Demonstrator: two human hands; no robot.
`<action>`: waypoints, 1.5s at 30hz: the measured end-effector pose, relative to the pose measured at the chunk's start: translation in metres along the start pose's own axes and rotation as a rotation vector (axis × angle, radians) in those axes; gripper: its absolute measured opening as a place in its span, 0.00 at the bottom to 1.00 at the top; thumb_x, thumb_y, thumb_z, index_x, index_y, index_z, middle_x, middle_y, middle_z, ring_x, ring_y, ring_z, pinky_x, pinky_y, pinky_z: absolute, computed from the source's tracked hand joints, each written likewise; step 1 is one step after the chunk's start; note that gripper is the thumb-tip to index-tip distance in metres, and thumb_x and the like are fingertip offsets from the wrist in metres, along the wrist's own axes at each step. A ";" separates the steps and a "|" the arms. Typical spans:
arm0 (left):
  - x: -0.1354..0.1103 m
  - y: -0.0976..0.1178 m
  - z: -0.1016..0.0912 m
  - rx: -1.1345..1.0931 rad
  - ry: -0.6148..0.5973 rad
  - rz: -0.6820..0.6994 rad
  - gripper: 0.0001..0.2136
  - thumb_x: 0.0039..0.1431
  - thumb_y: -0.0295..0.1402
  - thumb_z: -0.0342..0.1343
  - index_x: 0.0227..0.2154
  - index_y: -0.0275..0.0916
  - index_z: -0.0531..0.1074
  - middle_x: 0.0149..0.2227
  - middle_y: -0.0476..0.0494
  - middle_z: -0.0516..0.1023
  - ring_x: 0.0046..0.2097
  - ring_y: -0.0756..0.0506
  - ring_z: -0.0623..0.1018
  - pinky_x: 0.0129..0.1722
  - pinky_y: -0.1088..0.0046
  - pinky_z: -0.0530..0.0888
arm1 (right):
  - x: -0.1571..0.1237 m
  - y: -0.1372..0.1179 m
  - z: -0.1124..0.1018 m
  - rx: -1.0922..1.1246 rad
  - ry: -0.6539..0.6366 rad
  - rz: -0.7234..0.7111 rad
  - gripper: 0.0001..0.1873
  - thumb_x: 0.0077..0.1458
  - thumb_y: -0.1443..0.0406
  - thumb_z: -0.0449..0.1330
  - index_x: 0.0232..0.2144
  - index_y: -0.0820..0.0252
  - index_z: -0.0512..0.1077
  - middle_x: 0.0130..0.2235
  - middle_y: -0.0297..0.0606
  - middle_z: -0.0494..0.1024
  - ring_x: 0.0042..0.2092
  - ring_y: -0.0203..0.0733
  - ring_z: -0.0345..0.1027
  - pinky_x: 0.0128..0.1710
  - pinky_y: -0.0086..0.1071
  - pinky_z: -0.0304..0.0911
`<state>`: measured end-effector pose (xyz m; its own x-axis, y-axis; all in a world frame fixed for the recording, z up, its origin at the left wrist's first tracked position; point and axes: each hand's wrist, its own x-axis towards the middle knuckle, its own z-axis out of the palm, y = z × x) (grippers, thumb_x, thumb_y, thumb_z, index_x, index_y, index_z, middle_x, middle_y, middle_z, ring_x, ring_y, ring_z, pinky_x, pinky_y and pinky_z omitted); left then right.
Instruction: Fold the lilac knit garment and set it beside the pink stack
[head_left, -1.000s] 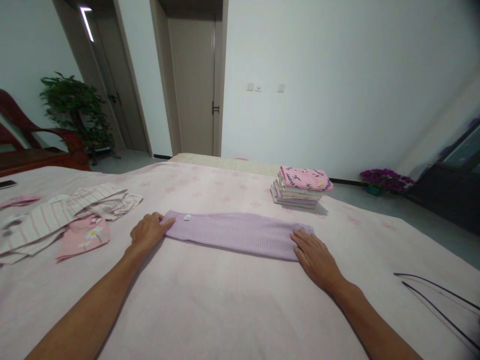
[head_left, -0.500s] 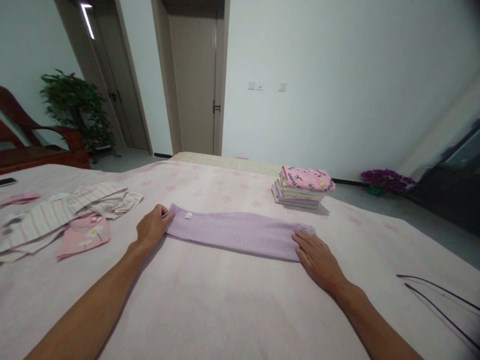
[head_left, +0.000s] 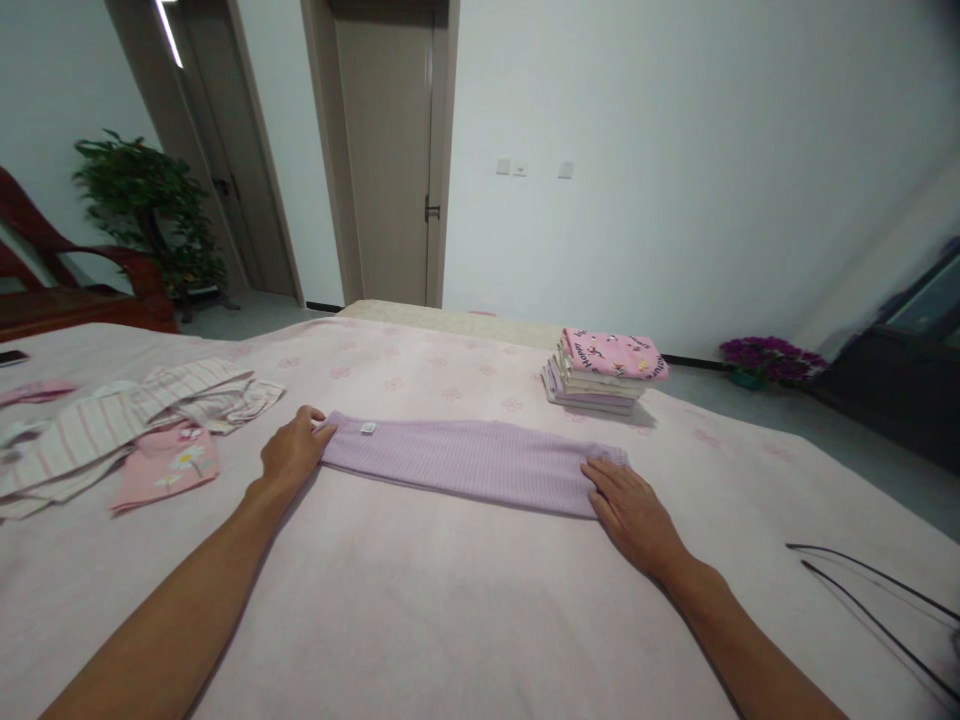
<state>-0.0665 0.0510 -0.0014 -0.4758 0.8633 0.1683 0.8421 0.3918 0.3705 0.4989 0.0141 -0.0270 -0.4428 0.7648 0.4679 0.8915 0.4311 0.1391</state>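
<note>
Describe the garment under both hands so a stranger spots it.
On the pink-sheeted bed, look between the striped pile and the folded stack. The lilac ribbed garment lies there, left hand holding one end, right hand flat on the other. Unlike its neighbours, it is one long plain strip.

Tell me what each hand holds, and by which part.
The left hand has its grip on the left end of the folded lilac ribbed-knit garment; the right hand lies flat on its right end, gripping nothing.

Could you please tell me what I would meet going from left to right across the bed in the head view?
Pink flowered garment → left hand → purple garment → right hand → black cables.
</note>
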 end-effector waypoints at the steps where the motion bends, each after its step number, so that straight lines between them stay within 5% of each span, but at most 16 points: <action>1: -0.001 0.001 -0.001 0.003 -0.005 0.003 0.20 0.62 0.51 0.48 0.49 0.45 0.69 0.46 0.39 0.81 0.46 0.34 0.79 0.36 0.65 0.69 | 0.000 0.000 -0.001 0.005 0.004 0.002 0.24 0.67 0.60 0.48 0.61 0.57 0.68 0.62 0.44 0.70 0.64 0.49 0.62 0.65 0.49 0.54; 11: -0.008 -0.001 -0.005 0.019 -0.002 0.039 0.19 0.64 0.49 0.46 0.50 0.44 0.70 0.46 0.40 0.80 0.46 0.35 0.78 0.38 0.63 0.70 | 0.000 -0.003 -0.006 0.007 0.031 0.042 0.24 0.65 0.59 0.50 0.60 0.59 0.67 0.61 0.45 0.71 0.63 0.51 0.63 0.64 0.49 0.56; 13: -0.012 0.000 -0.004 0.072 0.076 0.096 0.19 0.65 0.47 0.46 0.51 0.42 0.70 0.47 0.37 0.79 0.47 0.34 0.77 0.42 0.61 0.70 | 0.000 -0.003 -0.007 -0.004 0.027 0.053 0.25 0.64 0.59 0.50 0.60 0.59 0.68 0.62 0.46 0.71 0.64 0.51 0.62 0.64 0.49 0.56; 17: -0.025 0.014 -0.003 0.139 0.297 0.416 0.18 0.66 0.39 0.46 0.54 0.38 0.69 0.53 0.33 0.74 0.55 0.34 0.72 0.55 0.55 0.66 | 0.001 -0.006 -0.010 -0.033 0.002 0.067 0.25 0.64 0.59 0.50 0.60 0.61 0.68 0.62 0.45 0.70 0.64 0.51 0.60 0.65 0.49 0.53; 20: -0.034 0.032 0.004 -0.018 0.203 0.711 0.17 0.68 0.38 0.44 0.53 0.38 0.69 0.56 0.36 0.73 0.58 0.40 0.71 0.60 0.62 0.65 | 0.002 -0.008 -0.012 -0.044 -0.004 0.069 0.25 0.64 0.59 0.51 0.60 0.59 0.68 0.63 0.44 0.69 0.65 0.51 0.59 0.65 0.49 0.52; 23: -0.037 0.044 0.019 -0.087 0.014 0.841 0.20 0.69 0.42 0.44 0.58 0.40 0.68 0.61 0.38 0.71 0.62 0.42 0.68 0.63 0.63 0.62 | 0.001 -0.009 -0.014 -0.050 -0.006 0.069 0.25 0.64 0.58 0.51 0.61 0.58 0.68 0.63 0.44 0.68 0.65 0.51 0.58 0.66 0.49 0.50; 28: -0.029 0.039 0.036 0.116 -0.151 0.753 0.28 0.68 0.47 0.44 0.65 0.41 0.62 0.68 0.36 0.61 0.69 0.37 0.58 0.67 0.54 0.52 | -0.001 -0.009 -0.013 -0.059 -0.026 0.090 0.26 0.65 0.57 0.50 0.62 0.58 0.67 0.64 0.44 0.68 0.66 0.50 0.58 0.66 0.50 0.49; 41: -0.021 0.018 0.037 0.234 -0.095 0.611 0.29 0.67 0.50 0.43 0.68 0.45 0.58 0.71 0.38 0.55 0.71 0.31 0.52 0.64 0.44 0.52 | -0.008 0.013 0.002 -0.037 0.059 0.295 0.26 0.67 0.59 0.46 0.61 0.66 0.65 0.63 0.52 0.67 0.62 0.51 0.63 0.61 0.46 0.59; 45: -0.023 0.017 0.038 0.227 -0.077 0.614 0.29 0.67 0.49 0.43 0.67 0.45 0.59 0.70 0.38 0.56 0.71 0.32 0.52 0.64 0.46 0.52 | -0.010 0.019 0.001 0.008 0.124 0.432 0.27 0.62 0.61 0.51 0.61 0.62 0.64 0.56 0.49 0.74 0.55 0.53 0.69 0.53 0.45 0.64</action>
<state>-0.0312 0.0501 -0.0334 0.1205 0.9684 0.2185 0.9914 -0.1289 0.0245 0.5201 0.0153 -0.0295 -0.0144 0.8128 0.5824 0.9912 0.0885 -0.0989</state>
